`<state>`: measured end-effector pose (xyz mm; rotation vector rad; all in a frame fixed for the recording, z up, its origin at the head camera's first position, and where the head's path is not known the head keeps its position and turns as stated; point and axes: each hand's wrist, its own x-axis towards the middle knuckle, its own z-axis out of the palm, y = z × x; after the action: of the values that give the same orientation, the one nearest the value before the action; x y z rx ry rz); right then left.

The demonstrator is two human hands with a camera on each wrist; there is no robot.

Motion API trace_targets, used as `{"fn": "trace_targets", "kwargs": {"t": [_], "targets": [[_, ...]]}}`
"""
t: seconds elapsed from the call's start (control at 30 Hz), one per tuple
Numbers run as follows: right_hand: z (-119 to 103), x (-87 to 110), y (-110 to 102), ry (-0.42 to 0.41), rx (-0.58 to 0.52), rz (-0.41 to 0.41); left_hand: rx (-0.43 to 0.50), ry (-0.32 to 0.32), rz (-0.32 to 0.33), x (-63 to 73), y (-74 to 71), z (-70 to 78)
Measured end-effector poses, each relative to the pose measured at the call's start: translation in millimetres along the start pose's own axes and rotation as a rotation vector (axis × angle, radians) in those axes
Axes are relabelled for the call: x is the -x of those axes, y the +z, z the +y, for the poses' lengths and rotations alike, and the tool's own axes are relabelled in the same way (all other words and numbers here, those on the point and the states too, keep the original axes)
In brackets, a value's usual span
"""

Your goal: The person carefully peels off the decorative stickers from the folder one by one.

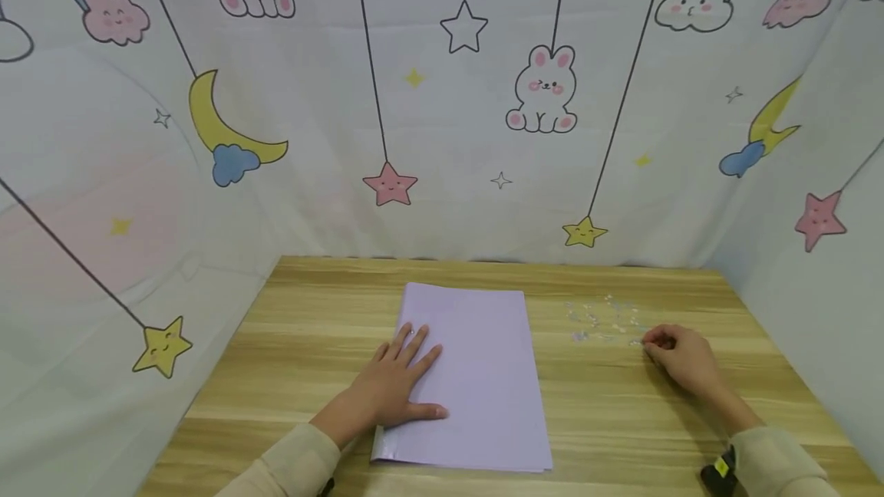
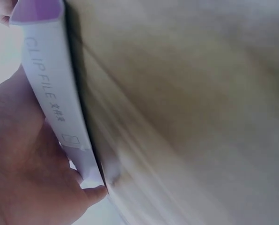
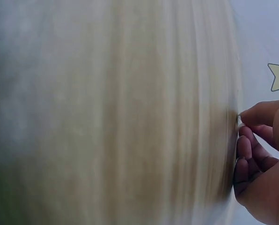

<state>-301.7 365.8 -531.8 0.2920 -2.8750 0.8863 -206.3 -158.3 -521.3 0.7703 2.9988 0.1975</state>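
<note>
A lilac clip file (image 1: 483, 382) lies closed on the table, its light spine (image 2: 48, 79) lettered "CLIP FILE" in the left wrist view. My left hand (image 1: 390, 390) rests on its left part, fingers spread and straight, thumb out to the side. To the right of the file, several tiny whitish and lilac pieces (image 1: 580, 337) are scattered; they are too small to identify. At their near right edge, my right hand (image 1: 684, 359) pinches a tiny whitish piece (image 3: 239, 120) between thumb and forefinger, close to the tabletop. Its other fingers are curled in.
The wood-grain table (image 1: 311, 328) ends at the back against a white cloth backdrop (image 1: 456, 113) printed with stars, moons and rabbits. The cloth also hangs along both sides. A black device (image 1: 718, 474) is strapped at the right wrist.
</note>
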Motion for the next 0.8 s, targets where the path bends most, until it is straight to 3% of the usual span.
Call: {"fn": "trace_targets", "kwargs": {"t": [0.3, 0.5, 0.8], "targets": [[-14, -17.0, 2, -0.178, 0.123, 0.005, -0.013, -0.021, -0.033, -4.0, -9.9, -2.1], [-16, -19.8, 2, -0.194, 0.168, -0.004, -0.013, -0.022, -0.041, -6.4, -11.8, -2.2], [-19, -21.5, -1, -0.173, 0.114, 0.035, -0.056, -0.075, -0.011, -11.3, -28.6, 1.7]]}}
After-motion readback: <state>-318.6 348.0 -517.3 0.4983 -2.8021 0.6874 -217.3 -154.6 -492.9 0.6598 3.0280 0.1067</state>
